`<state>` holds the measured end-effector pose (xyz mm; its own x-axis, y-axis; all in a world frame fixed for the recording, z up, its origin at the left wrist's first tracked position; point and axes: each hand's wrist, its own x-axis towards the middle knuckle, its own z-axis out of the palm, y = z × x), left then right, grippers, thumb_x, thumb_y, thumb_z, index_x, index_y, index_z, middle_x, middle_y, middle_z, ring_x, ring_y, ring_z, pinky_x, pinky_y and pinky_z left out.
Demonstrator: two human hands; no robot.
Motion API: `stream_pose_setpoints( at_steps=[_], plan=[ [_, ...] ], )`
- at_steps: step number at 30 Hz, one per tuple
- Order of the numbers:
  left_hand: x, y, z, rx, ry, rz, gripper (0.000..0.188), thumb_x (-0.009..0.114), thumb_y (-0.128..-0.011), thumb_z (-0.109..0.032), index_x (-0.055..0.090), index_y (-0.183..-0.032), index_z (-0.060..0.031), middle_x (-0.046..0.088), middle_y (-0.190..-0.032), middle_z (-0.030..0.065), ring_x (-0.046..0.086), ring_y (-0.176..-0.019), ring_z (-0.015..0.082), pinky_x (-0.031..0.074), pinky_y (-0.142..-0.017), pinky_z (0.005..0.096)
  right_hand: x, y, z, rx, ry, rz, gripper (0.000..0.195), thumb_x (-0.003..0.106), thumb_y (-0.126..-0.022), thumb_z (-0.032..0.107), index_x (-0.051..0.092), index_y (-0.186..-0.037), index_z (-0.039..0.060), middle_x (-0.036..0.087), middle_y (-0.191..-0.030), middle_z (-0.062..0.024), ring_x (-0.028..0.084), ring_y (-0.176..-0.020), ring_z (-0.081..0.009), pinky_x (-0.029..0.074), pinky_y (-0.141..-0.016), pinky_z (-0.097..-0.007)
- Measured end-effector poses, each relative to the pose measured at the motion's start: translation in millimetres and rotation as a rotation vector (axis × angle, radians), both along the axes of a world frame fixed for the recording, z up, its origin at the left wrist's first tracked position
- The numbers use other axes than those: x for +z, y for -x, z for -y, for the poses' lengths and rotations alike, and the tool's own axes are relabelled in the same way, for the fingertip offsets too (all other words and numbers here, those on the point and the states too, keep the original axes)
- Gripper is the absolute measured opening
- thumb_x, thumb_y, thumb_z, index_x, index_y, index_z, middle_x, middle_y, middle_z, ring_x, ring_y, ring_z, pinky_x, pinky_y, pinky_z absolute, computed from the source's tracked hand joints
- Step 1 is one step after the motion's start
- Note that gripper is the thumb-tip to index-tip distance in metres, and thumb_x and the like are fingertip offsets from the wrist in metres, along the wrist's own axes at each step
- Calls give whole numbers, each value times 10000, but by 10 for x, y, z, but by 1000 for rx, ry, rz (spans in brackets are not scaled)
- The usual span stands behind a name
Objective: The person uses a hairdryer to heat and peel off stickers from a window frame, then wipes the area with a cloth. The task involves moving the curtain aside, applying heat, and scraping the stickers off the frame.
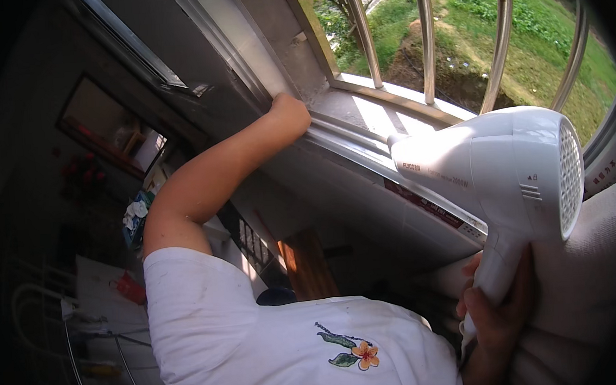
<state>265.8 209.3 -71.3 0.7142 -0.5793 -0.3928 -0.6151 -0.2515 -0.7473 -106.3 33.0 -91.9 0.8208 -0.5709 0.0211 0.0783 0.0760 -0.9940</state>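
A white FLYCO hair dryer is held upright by its handle in my right hand. Its nozzle points left, over the metal window track, and its round grille faces right. My left arm reaches out to the window frame, where my left hand lies curled against the frame's lower corner. The fingers of that hand are turned away and hidden, so I cannot see whether they grip anything. Sunlight falls on the sill beside it.
Curved metal bars stand outside the window, with grass and bushes beyond. Below the sill runs a pale wall with a dark red printed strip. A framed mirror, a tissue box and a metal rack are at the left.
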Motion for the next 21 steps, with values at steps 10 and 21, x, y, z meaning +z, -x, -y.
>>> stream_pose_setpoints(
  at_steps=[10,21],
  plan=[
    [31,27,-43,-30,92,-35,152,597,-803,-119,713,-898,-97,662,-977,75,662,-892,245,517,-667,381,-35,-9,1,24,-13,31,823,646,-632,7,304,-1379,-37,605,-875,-148,590,-730,-188,496,-623,-306],
    [490,50,-208,-58,438,72,205,590,-763,-31,700,-924,-92,668,-897,87,656,-876,291,526,-698,401,-28,-37,-11,43,-33,78,866,655,-666,2,235,-1423,-21,606,-873,-156,571,-609,-162,491,-514,-282]
  ],
)
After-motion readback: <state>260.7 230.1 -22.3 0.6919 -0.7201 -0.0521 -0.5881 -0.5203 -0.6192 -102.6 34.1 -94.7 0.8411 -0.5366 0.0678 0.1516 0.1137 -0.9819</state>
